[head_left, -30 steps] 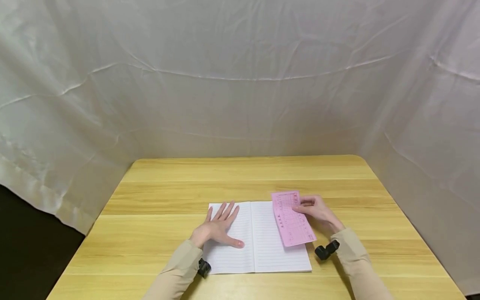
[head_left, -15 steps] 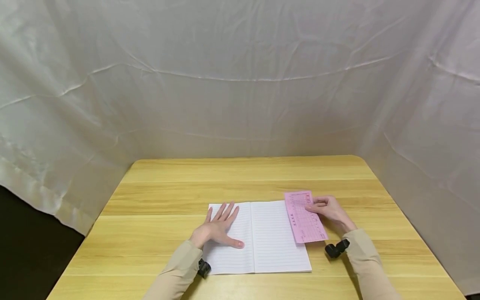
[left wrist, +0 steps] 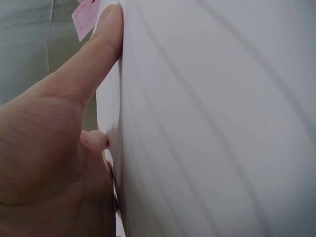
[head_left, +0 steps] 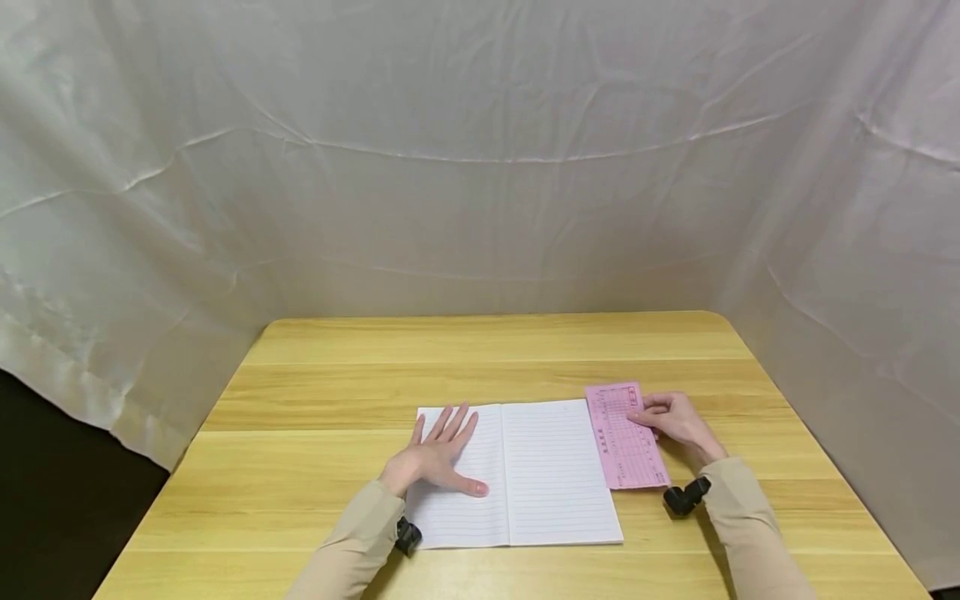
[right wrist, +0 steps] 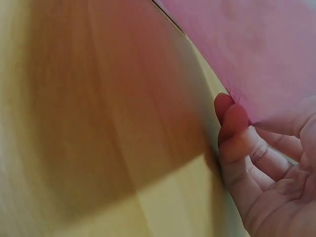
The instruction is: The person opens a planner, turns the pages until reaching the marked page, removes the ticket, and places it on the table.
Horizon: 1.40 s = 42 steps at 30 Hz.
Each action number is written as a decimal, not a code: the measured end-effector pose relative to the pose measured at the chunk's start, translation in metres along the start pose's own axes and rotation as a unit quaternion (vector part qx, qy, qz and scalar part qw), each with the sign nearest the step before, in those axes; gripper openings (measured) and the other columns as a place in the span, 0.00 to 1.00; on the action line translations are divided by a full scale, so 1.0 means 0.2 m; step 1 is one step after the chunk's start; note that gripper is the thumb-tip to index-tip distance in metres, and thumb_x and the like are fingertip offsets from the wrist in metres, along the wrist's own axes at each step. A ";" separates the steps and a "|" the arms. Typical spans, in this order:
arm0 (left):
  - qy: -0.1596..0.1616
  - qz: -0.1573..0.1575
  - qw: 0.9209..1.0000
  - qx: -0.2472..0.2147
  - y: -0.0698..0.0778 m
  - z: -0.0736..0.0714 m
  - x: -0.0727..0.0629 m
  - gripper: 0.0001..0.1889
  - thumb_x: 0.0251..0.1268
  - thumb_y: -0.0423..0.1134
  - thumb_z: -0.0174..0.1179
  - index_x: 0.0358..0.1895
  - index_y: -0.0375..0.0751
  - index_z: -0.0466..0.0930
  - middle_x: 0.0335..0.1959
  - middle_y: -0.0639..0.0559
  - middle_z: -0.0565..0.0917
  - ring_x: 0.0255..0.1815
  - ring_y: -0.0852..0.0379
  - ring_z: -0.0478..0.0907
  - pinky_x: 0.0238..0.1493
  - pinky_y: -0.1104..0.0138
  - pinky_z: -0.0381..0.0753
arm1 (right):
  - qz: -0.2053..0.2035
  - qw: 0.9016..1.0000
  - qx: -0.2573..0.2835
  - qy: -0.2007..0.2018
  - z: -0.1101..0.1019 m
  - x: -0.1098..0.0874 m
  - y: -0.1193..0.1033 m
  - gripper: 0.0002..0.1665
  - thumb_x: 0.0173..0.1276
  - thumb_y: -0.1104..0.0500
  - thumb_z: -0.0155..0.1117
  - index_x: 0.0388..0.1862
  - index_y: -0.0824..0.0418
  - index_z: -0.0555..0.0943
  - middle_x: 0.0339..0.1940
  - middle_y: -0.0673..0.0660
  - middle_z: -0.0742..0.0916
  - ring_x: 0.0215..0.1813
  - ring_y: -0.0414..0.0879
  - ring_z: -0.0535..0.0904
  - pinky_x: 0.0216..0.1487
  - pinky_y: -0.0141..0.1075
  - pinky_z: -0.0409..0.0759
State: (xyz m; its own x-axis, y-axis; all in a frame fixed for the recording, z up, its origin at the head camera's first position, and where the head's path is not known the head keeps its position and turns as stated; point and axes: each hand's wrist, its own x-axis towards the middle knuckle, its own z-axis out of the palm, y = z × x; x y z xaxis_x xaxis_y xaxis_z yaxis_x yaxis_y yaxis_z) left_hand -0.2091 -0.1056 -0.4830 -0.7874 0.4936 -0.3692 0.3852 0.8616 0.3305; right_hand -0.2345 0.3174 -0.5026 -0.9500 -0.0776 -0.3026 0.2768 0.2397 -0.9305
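Note:
An open notebook (head_left: 562, 475) with blank lined pages lies near the front of the table. My left hand (head_left: 437, 460) rests on its left page, fingers spread and straight; the left wrist view shows the thumb (left wrist: 106, 34) along the paper. Just past the notebook's right edge, my right hand (head_left: 675, 421) pinches a pink printed slip (head_left: 626, 442) by its right side, thumb on top and fingers beneath. In the right wrist view the slip (right wrist: 261, 54) hangs above the tabletop and casts a shadow on it.
The wooden table (head_left: 337, 383) stretches behind and to both sides of the notebook. Pale cloth (head_left: 480, 208) hangs round its back and sides. Each wrist carries a small black camera, the right one (head_left: 686, 497) close to the slip's lower corner.
My right hand has carried the pink slip rightward, from over the notebook's right page to beside its edge, and the slip lies flatter. The left hand has stayed in place.

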 end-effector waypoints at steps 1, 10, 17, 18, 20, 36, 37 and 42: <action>0.000 0.000 1.000 -0.001 0.00 0.00 0.00 0.64 0.53 0.75 0.63 0.83 0.48 0.35 0.85 0.49 0.31 0.86 0.44 0.28 0.80 0.37 0.24 | -0.004 1.000 -0.015 0.003 0.00 0.00 0.00 0.09 0.66 0.64 0.70 0.42 0.66 0.82 0.27 0.48 0.89 0.28 0.38 0.83 0.27 0.29 0.79; 0.009 -0.002 1.000 0.004 0.00 0.01 0.00 0.63 0.54 0.73 0.64 0.83 0.48 0.36 0.85 0.49 0.32 0.86 0.44 0.29 0.80 0.37 0.25 | -0.052 0.980 -0.188 0.035 0.00 -0.01 -0.02 0.19 0.66 0.60 0.71 0.46 0.76 0.80 0.28 0.53 0.88 0.29 0.40 0.81 0.30 0.30 0.81; 0.011 -0.006 1.000 0.007 0.00 0.01 0.01 0.64 0.53 0.73 0.64 0.83 0.48 0.35 0.85 0.49 0.32 0.86 0.44 0.29 0.80 0.36 0.25 | -0.084 0.954 -0.278 0.080 0.01 -0.01 -0.03 0.17 0.62 0.58 0.75 0.39 0.71 0.82 0.28 0.56 0.86 0.30 0.42 0.78 0.30 0.28 0.75; 0.011 -0.006 1.000 0.007 0.00 0.01 0.01 0.64 0.53 0.73 0.64 0.83 0.48 0.35 0.85 0.49 0.32 0.86 0.44 0.29 0.80 0.36 0.25 | -0.080 0.951 -0.286 0.085 0.01 -0.01 -0.03 0.17 0.61 0.58 0.75 0.39 0.71 0.82 0.28 0.57 0.85 0.31 0.43 0.78 0.31 0.29 0.74; 0.011 -0.006 1.000 0.007 0.00 0.01 0.00 0.64 0.53 0.74 0.64 0.83 0.48 0.35 0.85 0.49 0.32 0.86 0.44 0.29 0.80 0.36 0.25 | -0.070 0.948 -0.296 0.092 0.01 -0.01 -0.03 0.19 0.61 0.57 0.75 0.40 0.71 0.81 0.29 0.58 0.84 0.32 0.45 0.77 0.32 0.30 0.73; 0.010 -0.004 1.000 0.012 0.00 0.01 0.00 0.63 0.54 0.73 0.64 0.83 0.47 0.36 0.85 0.48 0.32 0.86 0.43 0.30 0.80 0.36 0.26 | -0.077 0.945 -0.302 0.104 0.01 0.01 -0.01 0.32 0.60 0.55 0.76 0.53 0.75 0.74 0.32 0.58 0.78 0.34 0.46 0.73 0.32 0.31 0.68; 0.011 -0.004 1.000 0.012 0.00 0.01 0.00 0.63 0.54 0.73 0.64 0.83 0.47 0.36 0.85 0.48 0.32 0.86 0.43 0.30 0.80 0.36 0.26 | -0.078 0.944 -0.302 0.104 0.01 0.01 -0.01 0.32 0.60 0.55 0.76 0.53 0.75 0.74 0.32 0.58 0.79 0.34 0.46 0.73 0.33 0.31 0.68; 0.013 -0.003 1.000 0.009 0.00 0.00 0.01 0.63 0.54 0.73 0.64 0.83 0.48 0.36 0.85 0.48 0.32 0.86 0.44 0.30 0.80 0.36 0.26 | -0.085 0.944 -0.301 0.105 0.01 0.02 -0.02 0.33 0.60 0.55 0.76 0.55 0.75 0.74 0.32 0.58 0.80 0.34 0.46 0.73 0.34 0.31 0.69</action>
State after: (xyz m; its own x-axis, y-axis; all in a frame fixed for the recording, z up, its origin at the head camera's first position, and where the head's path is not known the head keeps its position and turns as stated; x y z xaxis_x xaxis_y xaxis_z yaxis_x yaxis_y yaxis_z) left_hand -0.2095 -0.1046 -0.4839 -0.8016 0.4861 -0.3481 0.3896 0.8663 0.3126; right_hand -0.2382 0.3139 -0.5001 -0.9985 0.0137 -0.0525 0.0448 0.7531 -0.6564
